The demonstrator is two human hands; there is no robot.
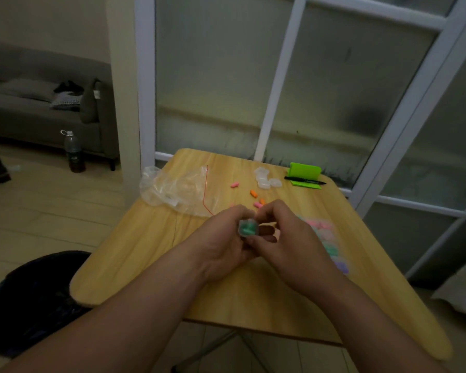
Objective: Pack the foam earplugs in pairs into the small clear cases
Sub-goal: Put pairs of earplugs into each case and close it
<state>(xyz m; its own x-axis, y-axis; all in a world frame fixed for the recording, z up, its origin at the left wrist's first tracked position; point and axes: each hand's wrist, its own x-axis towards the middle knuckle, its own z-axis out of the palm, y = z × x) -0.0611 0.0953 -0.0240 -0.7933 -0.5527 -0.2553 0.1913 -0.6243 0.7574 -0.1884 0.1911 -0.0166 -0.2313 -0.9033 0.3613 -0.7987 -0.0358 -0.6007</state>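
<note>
Room: dim interior sitting behind the work spot; frosted glass partition (334,103) with white frames rising just past the table; grey sofa (43,109) standing off to the left with a dark bottle (74,152) on the floor near it
Table: wooden table (151,265) carrying everything; near half lying bare, likely keeping room for the hands
Bag: crumpled clear plastic bag (178,189) lying at the far left of the table, well apart from the hands; looking emptied, probably the earplugs' source
Packed row: filled cases (331,243) lining up just beside the right hand, pink, teal and purple showing; seemingly parked there as the done pile
Green holder: bright green holder (304,173) with a black pen (304,180) resting at the far edge, out of the way
Empty cases: clear empty cases (267,179) clustering far centre, within reach
Loose earplugs: pink and orange loose earplugs (253,193) scattering between that cluster and the hands; still awaiting packing
Left hand: left hand (223,246) clamping the small clear case (249,229) from below, holding it raised above the table
Right hand: right hand (288,238) pinching the same case at its right side; likely pressing it shut, though the lid is too blurred to tell
Held case: teal pair (246,229) sitting inside
</note>
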